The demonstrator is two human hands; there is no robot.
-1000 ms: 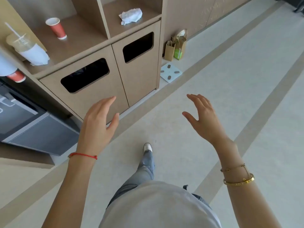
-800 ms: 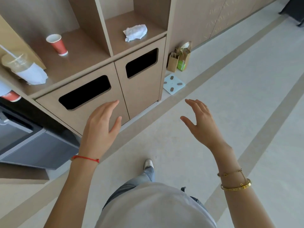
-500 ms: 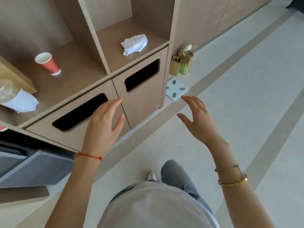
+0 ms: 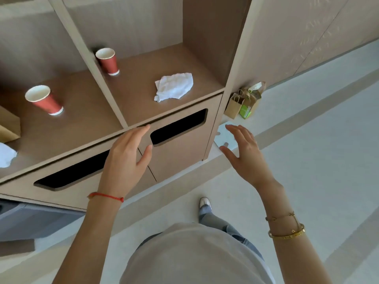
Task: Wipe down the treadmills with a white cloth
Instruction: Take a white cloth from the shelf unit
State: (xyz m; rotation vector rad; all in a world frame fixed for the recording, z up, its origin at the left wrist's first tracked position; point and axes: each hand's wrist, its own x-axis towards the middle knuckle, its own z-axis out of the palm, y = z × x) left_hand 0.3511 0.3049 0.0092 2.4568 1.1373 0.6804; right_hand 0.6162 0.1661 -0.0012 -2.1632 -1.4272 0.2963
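1. Nearest is the person's own body: a pale grey top, grey trousers and one white shoe stepping on the pale floor.
2. Two bare forearms reach forward. The left wrist carries one red string bracelet; the right wrist carries two gold bracelets.
3. The left hand is raised palm-down in front of the cabinet, fingers straight and together, thumb spread aside, holding nothing. Its fingertips lie in line with the shelf's front edge; whether they touch it I cannot tell.
4. The right hand hangs over the floor just past the cabinet's right corner, fingers loosely spread and slightly bent, thumb apart, holding nothing.
5. The cabinet front has two doors, each with one dark slot cut through it.
6. A flat pale blue panel lies on the floor beside the cabinet's corner, partly hidden by the right hand.
7. Above the doors sit two open shelf bays split by one upright divider.
8. The white cloth lies crumpled in the right bay, near the front edge, with bare shelf all round it.
9. Two red paper cups stand upright: one at the back left of the right bay, one in the left bay.
10. Something white and crumpled shows at the far left edge.
11. Two brown paper bags stand on the floor against the wall.
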